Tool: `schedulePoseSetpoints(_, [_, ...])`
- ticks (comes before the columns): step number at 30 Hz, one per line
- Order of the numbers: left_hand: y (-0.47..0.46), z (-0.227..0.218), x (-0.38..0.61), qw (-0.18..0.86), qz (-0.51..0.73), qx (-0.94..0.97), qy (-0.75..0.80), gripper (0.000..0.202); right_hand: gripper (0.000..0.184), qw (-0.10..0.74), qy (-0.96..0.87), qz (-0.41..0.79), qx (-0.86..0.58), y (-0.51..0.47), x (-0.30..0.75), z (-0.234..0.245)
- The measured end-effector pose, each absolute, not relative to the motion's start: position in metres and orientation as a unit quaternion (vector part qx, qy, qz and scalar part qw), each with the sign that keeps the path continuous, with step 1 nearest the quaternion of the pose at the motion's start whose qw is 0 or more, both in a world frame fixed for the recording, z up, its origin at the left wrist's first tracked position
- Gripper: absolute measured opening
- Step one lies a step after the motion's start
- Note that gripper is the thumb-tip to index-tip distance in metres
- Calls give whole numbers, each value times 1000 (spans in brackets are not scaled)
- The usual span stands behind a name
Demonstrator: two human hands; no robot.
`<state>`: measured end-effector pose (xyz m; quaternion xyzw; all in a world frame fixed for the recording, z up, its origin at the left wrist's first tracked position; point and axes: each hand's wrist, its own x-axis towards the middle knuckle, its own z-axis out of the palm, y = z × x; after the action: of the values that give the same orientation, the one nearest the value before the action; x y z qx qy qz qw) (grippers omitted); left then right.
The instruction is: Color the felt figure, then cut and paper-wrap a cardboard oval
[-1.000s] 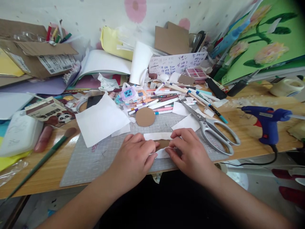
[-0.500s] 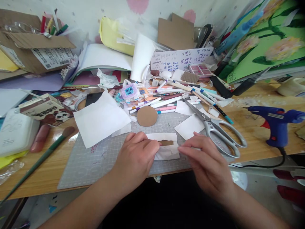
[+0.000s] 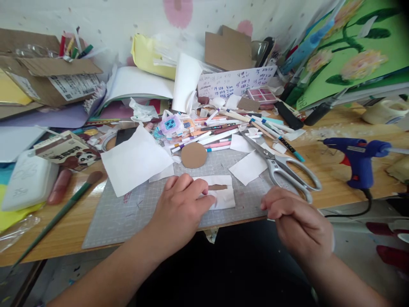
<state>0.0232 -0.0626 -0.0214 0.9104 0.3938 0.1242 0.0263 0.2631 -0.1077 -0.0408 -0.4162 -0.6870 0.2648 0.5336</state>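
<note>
My left hand (image 3: 182, 207) lies over the left end of a piece of cardboard wrapped in white paper (image 3: 225, 199). Its thumb and index finger press the folded paper down, and a brown strip of cardboard (image 3: 217, 187) shows between the folds. Apart from it, my right hand (image 3: 297, 219) is at the front right edge of the grey cutting mat (image 3: 128, 221), fingers pinched together. What they hold, if anything, is too small to name. Just behind this hand are silver-handled scissors (image 3: 277, 166). A round cardboard disc (image 3: 194, 155) rests behind the wrapped piece.
White paper sheets (image 3: 137, 160) lie on the mat's left side, and smaller paper pieces (image 3: 247, 167) lie beside the scissors. A heap of pens (image 3: 220, 132) spreads behind. To the right stands a blue glue gun (image 3: 361, 160) with its cable; a long brush (image 3: 60, 213) is at left.
My right hand has drawn away from the wrapped cardboard, to the right and toward me, its fingers closing up. My left hand stays on the paper. The view has shifted slightly.
</note>
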Motion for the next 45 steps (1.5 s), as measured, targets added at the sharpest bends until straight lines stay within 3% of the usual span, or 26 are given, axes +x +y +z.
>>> schedulePoseSetpoints(5, [-62, -16, 25, 52, 107, 913, 391, 31, 26, 574, -606, 364, -412, -113, 265, -48])
schedulePoseSetpoints(10, [-68, -17, 23, 43, 94, 917, 386, 35, 21, 564, -571, 412, -431, -122, 265, -58])
schedulePoseSetpoints(17, [-72, -14, 29, 59, 107, 900, 418, 20, 15, 469, -652, 332, -495, -137, 264, -66])
schedulePoseSetpoints(22, [-60, -13, 35, 88, 95, 880, 457, 8, 20, 449, -702, 300, -464, -139, 267, -69])
schedulePoseSetpoints(26, [-48, -12, 38, 108, 56, 876, 467, 18, 19, 442, -705, 297, -469, -143, 270, -70])
schedulePoseSetpoints(31, [-37, -8, 41, 79, 28, 865, 495, 56, 14, 389, -729, 334, -453, -148, 266, -67])
schedulePoseSetpoints(33, [-32, -5, 44, 93, -2, 872, 480, 62, 15, 369, -738, 365, -431, -150, 262, -66])
schedulePoseSetpoints(41, [-18, 7, 52, 136, -42, 855, 498, 57, 21, 323, -754, 432, -376, -149, 255, -61])
schedulePoseSetpoints(45, [-24, 12, 44, 167, -25, 848, 502, 38, 21, 387, -731, 403, -391, -141, 254, -55])
